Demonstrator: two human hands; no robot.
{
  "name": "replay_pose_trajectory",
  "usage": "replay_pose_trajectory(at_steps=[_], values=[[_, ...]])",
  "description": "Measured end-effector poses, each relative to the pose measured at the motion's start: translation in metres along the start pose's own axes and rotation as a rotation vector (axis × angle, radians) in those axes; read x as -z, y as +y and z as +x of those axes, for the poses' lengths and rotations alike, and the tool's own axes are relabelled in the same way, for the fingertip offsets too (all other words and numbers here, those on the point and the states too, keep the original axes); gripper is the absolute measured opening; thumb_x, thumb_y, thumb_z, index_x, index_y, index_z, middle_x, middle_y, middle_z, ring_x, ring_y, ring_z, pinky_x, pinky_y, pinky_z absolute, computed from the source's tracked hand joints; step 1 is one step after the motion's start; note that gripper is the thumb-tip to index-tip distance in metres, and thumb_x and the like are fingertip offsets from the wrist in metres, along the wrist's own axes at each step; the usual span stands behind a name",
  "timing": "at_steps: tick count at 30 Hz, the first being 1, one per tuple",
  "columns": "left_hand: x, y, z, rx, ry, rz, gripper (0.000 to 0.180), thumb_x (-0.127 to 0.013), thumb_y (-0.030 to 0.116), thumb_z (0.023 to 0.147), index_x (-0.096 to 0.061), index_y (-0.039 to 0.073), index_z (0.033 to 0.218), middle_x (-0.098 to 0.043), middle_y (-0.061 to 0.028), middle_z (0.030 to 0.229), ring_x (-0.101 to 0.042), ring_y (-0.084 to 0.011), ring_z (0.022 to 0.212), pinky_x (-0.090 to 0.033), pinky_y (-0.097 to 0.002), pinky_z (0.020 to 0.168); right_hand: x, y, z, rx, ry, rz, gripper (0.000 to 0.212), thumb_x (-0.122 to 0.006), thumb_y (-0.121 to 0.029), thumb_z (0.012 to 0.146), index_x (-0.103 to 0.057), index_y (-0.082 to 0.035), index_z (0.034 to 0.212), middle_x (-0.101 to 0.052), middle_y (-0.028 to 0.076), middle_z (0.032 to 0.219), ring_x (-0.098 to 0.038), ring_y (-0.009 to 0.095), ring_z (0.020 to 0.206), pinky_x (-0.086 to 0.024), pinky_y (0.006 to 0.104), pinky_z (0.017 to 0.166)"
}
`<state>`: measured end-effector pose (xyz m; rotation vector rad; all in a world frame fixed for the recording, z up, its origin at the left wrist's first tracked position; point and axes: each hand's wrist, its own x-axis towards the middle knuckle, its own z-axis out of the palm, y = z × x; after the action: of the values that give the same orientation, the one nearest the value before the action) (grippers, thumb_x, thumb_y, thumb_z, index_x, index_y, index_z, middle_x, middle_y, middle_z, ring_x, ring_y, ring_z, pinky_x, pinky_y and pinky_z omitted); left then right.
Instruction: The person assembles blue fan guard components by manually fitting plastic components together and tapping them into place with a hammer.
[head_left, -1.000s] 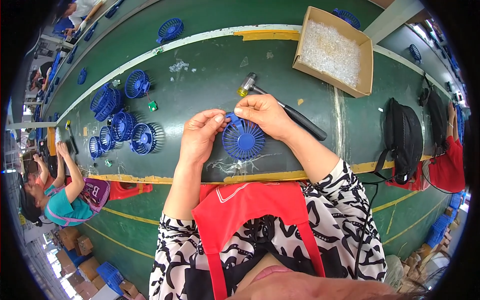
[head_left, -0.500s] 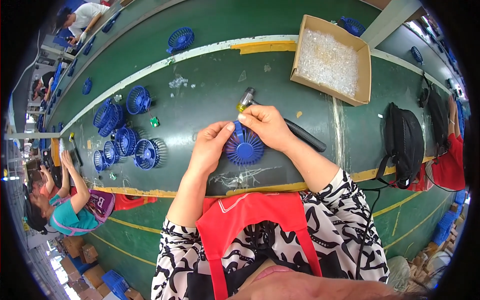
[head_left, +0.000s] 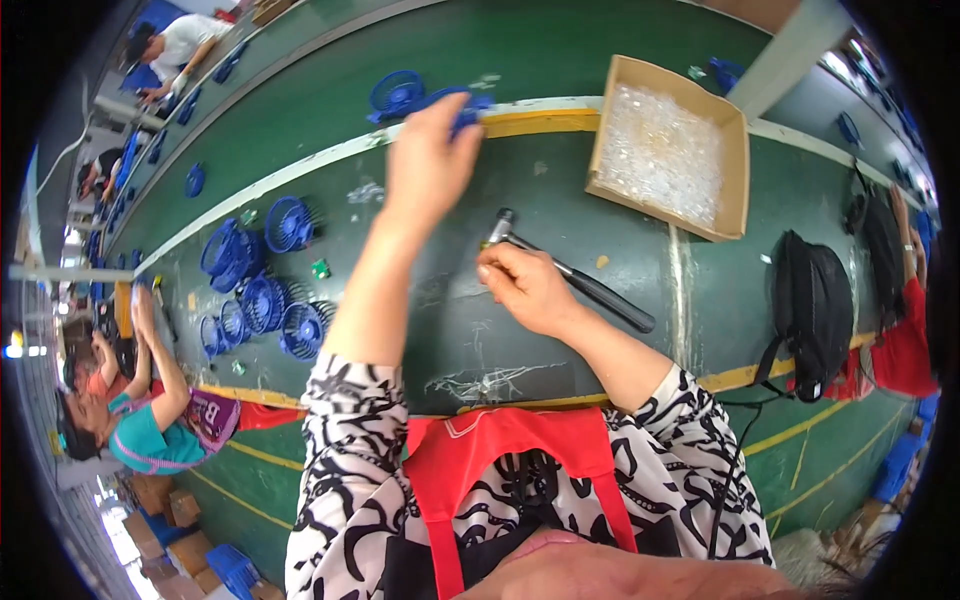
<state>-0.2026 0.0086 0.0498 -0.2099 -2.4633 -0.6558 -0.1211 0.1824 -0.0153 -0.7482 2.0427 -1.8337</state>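
Note:
My left hand (head_left: 430, 165) reaches far over the belt, its fingers closed on a blue fan housing (head_left: 462, 108), partly hidden and slightly blurred. Just left of that, another blue fan housing (head_left: 397, 92) lies on the belt. Over the bench my right hand (head_left: 528, 287) has its fingers curled in, with nothing visible in them. Right behind it lies a hammer (head_left: 607, 298) with a metal head and black handle; the hand partly covers its near side, and I see no grip on it.
Several blue fan housings (head_left: 264, 303) cluster at the left, with a small green circuit board (head_left: 320, 268) nearby. A cardboard box (head_left: 597, 180) of small clear parts stands back right. A black bag (head_left: 815, 310) sits at the right edge. Co-workers sit along the left.
My left hand has carried the blue fan housing from in front of me, up and away, to the belt. My right hand has let go of it and stays beside the hammer.

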Motion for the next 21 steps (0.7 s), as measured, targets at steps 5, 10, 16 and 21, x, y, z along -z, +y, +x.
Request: replay_pose_trajectory(at_steps=[5, 10, 16, 21], values=[[-0.004, 0.014, -0.036, -0.029, 0.005, -0.105, 0.030, -0.072, 0.011, 0.080, -0.066, 0.002, 0.108, -0.067, -0.0169, 0.110, -0.064, -0.0327, 0.104, -0.050, -0.0380, 0.090, -0.001, 0.003, -0.003, 0.081, 0.013, 0.038, 0.011, -0.060, -0.010, 0.089, -0.061, 0.000, 0.094, -0.061, 0.014, 0.071, -0.062, 0.027, 0.062, -0.047, 0.0353, 0.058], [0.047, -0.038, -0.072, 0.217, 0.090, 0.031, 0.018, -0.068, 0.012, 0.085, -0.070, 0.002, 0.100, -0.070, -0.0147, 0.093, -0.068, -0.0228, 0.079, -0.054, -0.0320, 0.072, 0.006, 0.011, -0.009, -0.041, -0.039, 0.062, 0.013, -0.058, -0.009, 0.094, -0.060, 0.001, 0.102, -0.064, 0.003, 0.078, -0.057, 0.007, 0.060, -0.046, 0.0225, 0.050], [0.126, -0.126, -0.134, 0.477, 0.018, 0.544, 0.028, -0.064, 0.008, 0.079, -0.067, -0.002, 0.105, -0.067, -0.0222, 0.100, -0.065, -0.0379, 0.094, -0.051, -0.0427, 0.084, 0.001, 0.002, -0.005, -0.067, -0.036, 0.079, 0.013, -0.057, -0.010, 0.093, -0.060, 0.002, 0.097, -0.064, 0.005, 0.071, -0.058, 0.010, 0.058, -0.047, 0.0261, 0.054], [0.128, -0.126, -0.142, 0.473, -0.029, 0.437, 0.023, -0.066, 0.014, 0.081, -0.071, -0.002, 0.097, -0.068, -0.0227, 0.086, -0.068, -0.0365, 0.084, -0.052, -0.0404, 0.077, 0.002, 0.007, -0.003, -0.104, -0.065, 0.073, 0.017, -0.055, -0.014, 0.096, -0.061, 0.000, 0.105, -0.064, 0.004, 0.081, -0.056, 0.007, 0.061, -0.046, 0.0228, 0.050]])
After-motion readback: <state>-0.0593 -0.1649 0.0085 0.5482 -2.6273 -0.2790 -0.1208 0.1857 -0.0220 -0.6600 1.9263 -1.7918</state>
